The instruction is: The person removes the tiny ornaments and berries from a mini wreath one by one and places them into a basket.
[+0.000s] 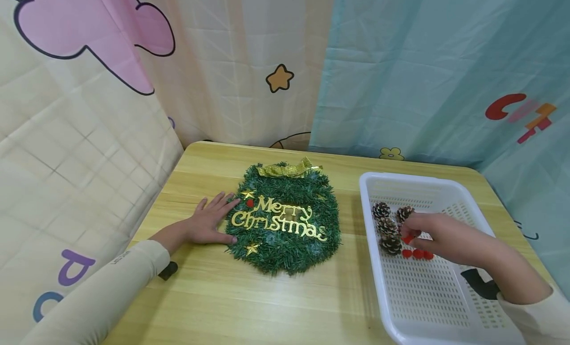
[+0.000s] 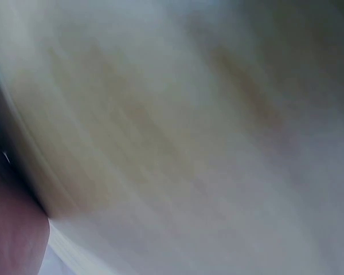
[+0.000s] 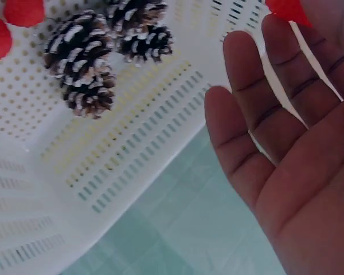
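Observation:
A green wreath (image 1: 285, 258) with gold "Merry Christmas" lettering (image 1: 276, 218) lies flat on the table. It carries gold stars, a gold bow at its far edge and a red ball (image 1: 250, 203) on the left. My left hand (image 1: 208, 223), fingers spread, rests at the wreath's left edge. Over the white basket, my right hand (image 1: 450, 238) reaches down and pinches a red ball (image 3: 286, 8) between thumb and fingers, partly hidden. Below it lie several pine cones (image 1: 388, 227) and a row of red balls (image 1: 418, 254). The left wrist view is blurred, showing part of the hand (image 2: 14, 240).
The white plastic basket (image 1: 384, 305) stands on the right side of the wooden table (image 1: 249, 310), its raised rim around the contents. Printed curtains (image 1: 249, 48) hang behind and beside the table. A dark strap (image 1: 168, 271) shows under the left wrist.

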`<state>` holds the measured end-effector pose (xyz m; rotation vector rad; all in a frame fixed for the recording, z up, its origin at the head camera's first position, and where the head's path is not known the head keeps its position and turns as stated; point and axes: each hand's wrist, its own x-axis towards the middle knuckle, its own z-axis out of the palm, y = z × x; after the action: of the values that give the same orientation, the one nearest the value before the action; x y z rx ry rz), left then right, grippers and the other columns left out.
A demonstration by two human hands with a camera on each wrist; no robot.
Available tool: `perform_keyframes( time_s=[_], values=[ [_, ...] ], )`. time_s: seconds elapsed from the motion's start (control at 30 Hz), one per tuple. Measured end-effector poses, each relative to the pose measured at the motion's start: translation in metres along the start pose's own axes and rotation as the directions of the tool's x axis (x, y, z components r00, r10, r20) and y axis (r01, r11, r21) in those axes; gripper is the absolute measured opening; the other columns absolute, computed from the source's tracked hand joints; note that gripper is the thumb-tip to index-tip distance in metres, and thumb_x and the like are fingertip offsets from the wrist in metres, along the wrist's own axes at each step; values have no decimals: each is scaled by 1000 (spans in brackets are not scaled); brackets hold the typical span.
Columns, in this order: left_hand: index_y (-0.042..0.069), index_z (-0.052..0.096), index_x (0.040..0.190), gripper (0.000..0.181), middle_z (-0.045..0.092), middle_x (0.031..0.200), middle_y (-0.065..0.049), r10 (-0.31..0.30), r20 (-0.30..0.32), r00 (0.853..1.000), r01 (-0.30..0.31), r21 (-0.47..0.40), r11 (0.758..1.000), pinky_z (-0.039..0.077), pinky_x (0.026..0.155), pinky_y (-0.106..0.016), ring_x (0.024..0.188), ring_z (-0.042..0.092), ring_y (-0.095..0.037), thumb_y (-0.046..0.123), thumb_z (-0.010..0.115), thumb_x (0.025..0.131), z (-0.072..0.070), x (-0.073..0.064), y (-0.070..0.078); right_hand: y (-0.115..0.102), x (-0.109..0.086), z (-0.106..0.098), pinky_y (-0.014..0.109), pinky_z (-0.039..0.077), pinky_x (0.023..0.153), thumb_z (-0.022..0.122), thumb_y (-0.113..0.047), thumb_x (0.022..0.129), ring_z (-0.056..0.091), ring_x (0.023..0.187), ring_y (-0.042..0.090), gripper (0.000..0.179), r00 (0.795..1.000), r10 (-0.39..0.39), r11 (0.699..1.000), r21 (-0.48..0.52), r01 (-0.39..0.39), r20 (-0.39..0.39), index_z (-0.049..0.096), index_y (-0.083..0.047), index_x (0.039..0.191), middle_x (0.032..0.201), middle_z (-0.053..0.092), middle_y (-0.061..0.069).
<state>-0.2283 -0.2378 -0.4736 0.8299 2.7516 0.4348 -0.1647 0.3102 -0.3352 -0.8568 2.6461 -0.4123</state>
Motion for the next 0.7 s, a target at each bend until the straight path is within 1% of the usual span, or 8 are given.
perform_keyframes(
  time_s=[0.13, 0.3, 0.43, 0.53, 0.7],
  values=[
    [19, 9, 162, 107, 2, 166, -10, 2, 0, 1000, -2, 0, 1000, -2, 110, -70, 150, -4, -36, 72, 59, 84, -1, 0, 1, 8, -4, 8, 25, 50, 64, 76, -10, 87, 52, 75, 1, 22, 1000, 13, 1000, 3, -13, 4, 64, -26, 96, 91, 58, -16],
    [18, 9, 162, 108, 2, 166, -10, 0, -2, 1000, 0, 0, 1000, -2, 110, -70, 150, -4, -36, 72, 60, 84, -1, 0, 1, 15, -5, 17, 26, 52, 66, 76, -10, 87, 54, 77, 0, 19, 1000, 3, 1000, 30, -3, 23, 67, -25, 96, 90, 61, -16],
    [18, 9, 162, 108, 3, 166, -10, -1, -2, 1000, 1, 0, 1000, -3, 110, -70, 150, -4, -37, 72, 60, 83, 0, 0, 0, 22, -6, 22, 27, 53, 69, 75, -9, 87, 57, 80, -1, 17, 999, 15, 999, 52, -17, 37, 69, -22, 97, 92, 64, -14],
    [18, 9, 162, 108, 3, 166, -10, -3, -1, 1000, 3, 2, 1000, -3, 110, -70, 150, -4, -37, 72, 60, 83, 1, 0, 0, 26, -7, 26, 27, 52, 66, 74, -8, 87, 56, 79, -1, 16, 999, 27, 998, 51, -29, 45, 69, -20, 95, 91, 65, -13],
    [18, 9, 162, 107, 2, 166, -10, -3, 1, 1000, 3, 5, 1000, -2, 110, -70, 150, -4, -36, 72, 59, 84, 1, 0, 0, 33, -8, 32, 26, 48, 62, 74, -7, 87, 51, 73, 0, 15, 996, 56, 997, 48, -59, 62, 67, -19, 91, 86, 63, -14]
  ],
)
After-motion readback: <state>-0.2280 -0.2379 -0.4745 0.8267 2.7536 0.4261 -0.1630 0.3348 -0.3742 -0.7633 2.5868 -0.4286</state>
